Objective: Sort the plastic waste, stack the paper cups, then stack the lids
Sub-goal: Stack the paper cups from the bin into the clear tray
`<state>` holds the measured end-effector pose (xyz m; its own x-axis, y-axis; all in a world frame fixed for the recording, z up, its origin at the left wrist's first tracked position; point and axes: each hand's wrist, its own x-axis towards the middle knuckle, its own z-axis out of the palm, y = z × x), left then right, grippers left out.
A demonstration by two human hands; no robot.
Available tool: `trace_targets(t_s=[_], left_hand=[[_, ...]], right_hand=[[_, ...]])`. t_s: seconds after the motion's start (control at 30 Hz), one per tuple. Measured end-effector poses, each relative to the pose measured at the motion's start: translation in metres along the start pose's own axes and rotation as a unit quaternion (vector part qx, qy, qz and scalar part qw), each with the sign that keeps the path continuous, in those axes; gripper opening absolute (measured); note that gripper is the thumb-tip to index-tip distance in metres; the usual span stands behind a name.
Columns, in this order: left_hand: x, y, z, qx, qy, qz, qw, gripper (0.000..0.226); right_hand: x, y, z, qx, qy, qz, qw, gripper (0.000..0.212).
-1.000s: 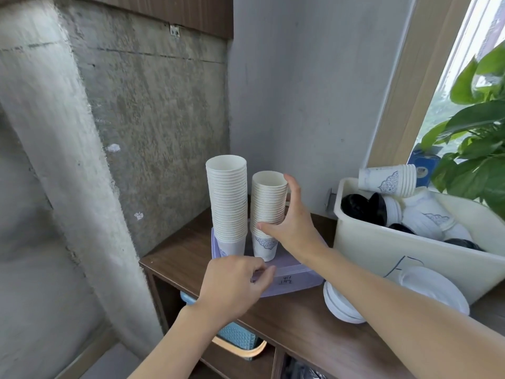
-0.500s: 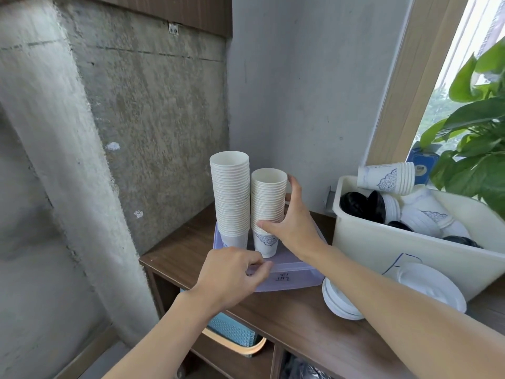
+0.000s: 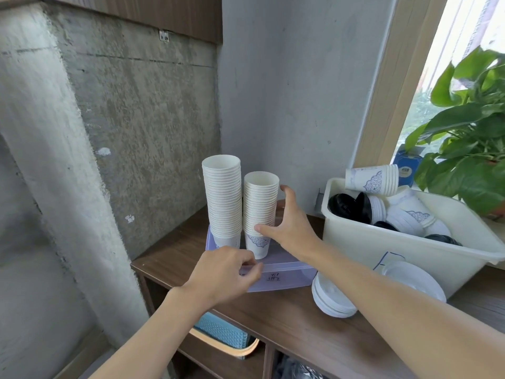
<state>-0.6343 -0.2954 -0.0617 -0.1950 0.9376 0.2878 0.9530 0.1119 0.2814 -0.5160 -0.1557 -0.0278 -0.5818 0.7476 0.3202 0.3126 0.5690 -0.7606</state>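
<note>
Two upright stacks of white paper cups stand side by side in a shallow purple bin [image 3: 284,279] on the wooden shelf: a taller stack [image 3: 222,198] on the left and a shorter stack [image 3: 261,206] on the right. My right hand [image 3: 292,225] is spread beside the shorter stack. Its thumb tip touches the stack low down, and its fingers are off the cups. My left hand [image 3: 226,272] pinches the bin's front rim. White lids [image 3: 332,298] are piled on the shelf right of the bin.
A cream tub [image 3: 410,251] at the right holds loose patterned cups [image 3: 373,179] and black lids [image 3: 344,205]. A leafy plant [image 3: 470,132] overhangs it by the window. Concrete walls close in the left and back. A blue basket [image 3: 224,333] sits under the shelf.
My right hand has loosened from its grip around the shorter stack, and its fingers are now spread. My left hand stays on the bin's rim.
</note>
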Motion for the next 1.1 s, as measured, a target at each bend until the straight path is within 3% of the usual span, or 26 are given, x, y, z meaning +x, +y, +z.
trace_targets(t_s=[0.1, 0.3, 0.4, 0.53, 0.63, 0.8, 0.97, 1.1], left_hand=[[0.004, 0.014, -0.009, -0.046, 0.03, 0.008, 0.998, 0.024], [0.038, 0.082, -0.035, -0.113, 0.128, 0.098, 0.98, 0.011], [0.07, 0.121, -0.044, -0.139, 0.141, 0.136, 0.971, 0.011], [0.13, 0.165, -0.037, -0.109, 0.097, 0.164, 0.976, 0.028], [0.178, 0.184, -0.02, -0.049, 0.056, 0.176, 0.982, 0.051], [0.234, 0.19, 0.008, 0.051, 0.021, 0.138, 0.989, 0.078], [0.254, 0.193, 0.024, 0.05, -0.015, 0.136, 0.989, 0.08], [0.248, 0.191, 0.029, 0.033, 0.017, 0.12, 0.992, 0.069]], right_hand=[[-0.006, -0.004, -0.022, -0.028, 0.016, -0.01, 0.999, 0.09], [-0.023, -0.005, -0.101, -0.083, 0.144, -0.079, 0.983, 0.029], [-0.037, 0.015, -0.149, -0.145, 0.197, -0.053, 0.968, 0.016], [-0.052, 0.048, -0.201, -0.323, 0.19, 0.024, 0.927, 0.026], [-0.058, 0.065, -0.215, -0.383, 0.148, 0.083, 0.908, 0.044], [-0.061, 0.082, -0.219, -0.357, 0.132, 0.119, 0.917, 0.054], [-0.057, 0.084, -0.221, -0.324, 0.109, 0.126, 0.931, 0.052], [-0.048, 0.084, -0.232, -0.266, 0.112, 0.14, 0.947, 0.051]])
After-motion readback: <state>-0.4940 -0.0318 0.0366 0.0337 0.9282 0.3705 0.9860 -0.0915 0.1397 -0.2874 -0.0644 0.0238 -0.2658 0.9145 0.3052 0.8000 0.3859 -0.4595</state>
